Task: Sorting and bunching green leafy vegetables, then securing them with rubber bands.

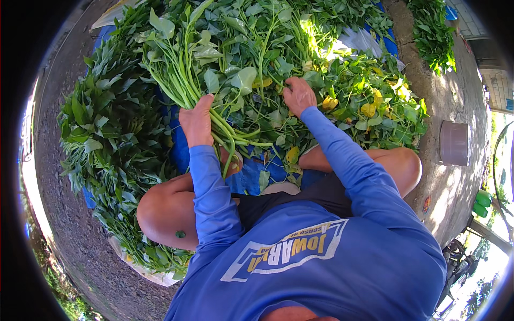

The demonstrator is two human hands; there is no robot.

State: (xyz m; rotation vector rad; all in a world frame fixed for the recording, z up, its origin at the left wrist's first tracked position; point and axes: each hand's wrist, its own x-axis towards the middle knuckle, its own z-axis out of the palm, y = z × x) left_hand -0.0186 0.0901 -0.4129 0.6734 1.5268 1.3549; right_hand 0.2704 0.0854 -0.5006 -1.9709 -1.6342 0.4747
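My left hand (196,122) is closed around a thick bunch of long green leafy stems, which look like water spinach (178,76). Its leafy tops point away from me, and the cut stem ends (241,138) stick out toward my lap. To the right, my right hand (299,96) reaches down into a loose heap of green leaves and stems (273,112). Its fingers are curled and their tips are hidden among the leaves, so I cannot tell whether they grip a stem. Yellowed leaves (368,109) lie scattered in the heap to the right of that hand.
Bundled greens (116,120) are piled along my left side. Blue sheeting (247,172) shows under the plants between my legs. On the concrete at right stand a greyish-brown bucket (454,143) and, farther off, more greens (433,36). A motorcycle (459,265) is at the lower right.
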